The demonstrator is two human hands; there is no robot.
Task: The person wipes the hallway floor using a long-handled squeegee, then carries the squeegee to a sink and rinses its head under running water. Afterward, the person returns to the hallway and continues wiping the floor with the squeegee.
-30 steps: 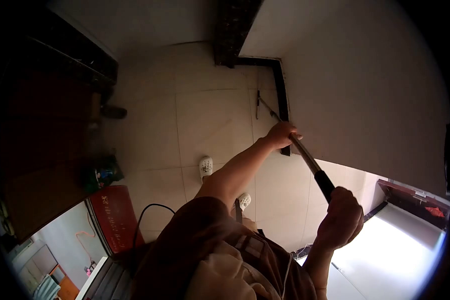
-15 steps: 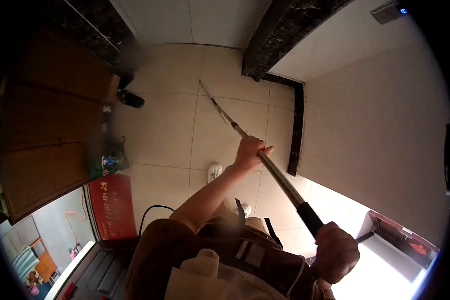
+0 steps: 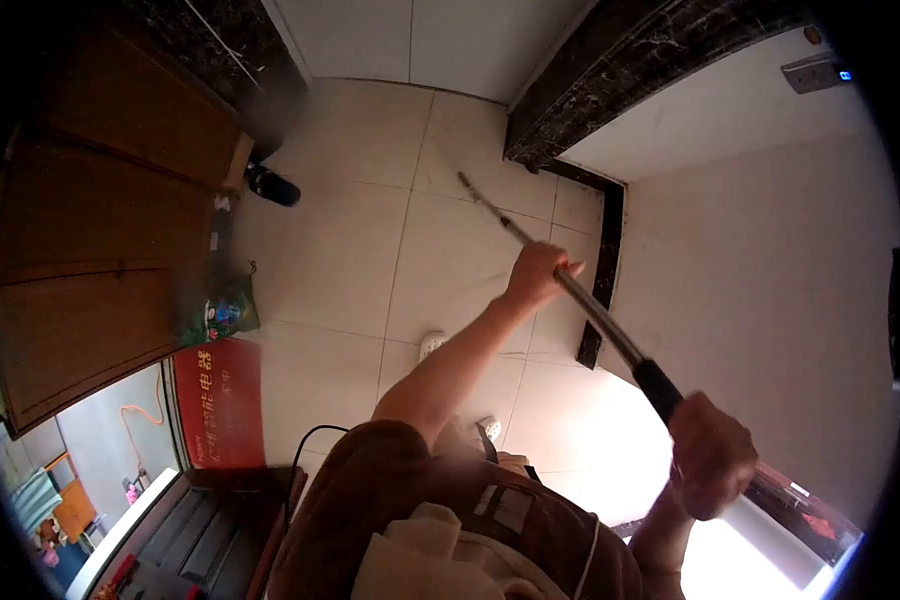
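A long metal pole (image 3: 610, 328) slants across the view, its thin far end over the tiled floor and blurred. My left hand (image 3: 540, 276) is closed around its middle, with the thumb pointing right. At the near end, my right hand (image 3: 712, 455) grips it just past the black sleeve (image 3: 660, 392). No head or attachment can be made out at the far tip. Below my left arm, my white perforated shoes (image 3: 432, 345) stand on the beige tiles (image 3: 370, 260).
Brown cabinet doors (image 3: 90, 270) line the left, with a black shoe (image 3: 273, 186) and a green bag (image 3: 232, 315) beside them. A red mat (image 3: 220, 405) lies near a doorway. To the right rises a white wall (image 3: 750, 270) with dark marble trim (image 3: 600, 280).
Both hands and the pole have moved right, and the far tip has swung right across the tiles. My view has shifted slightly. Both hands keep their hold.
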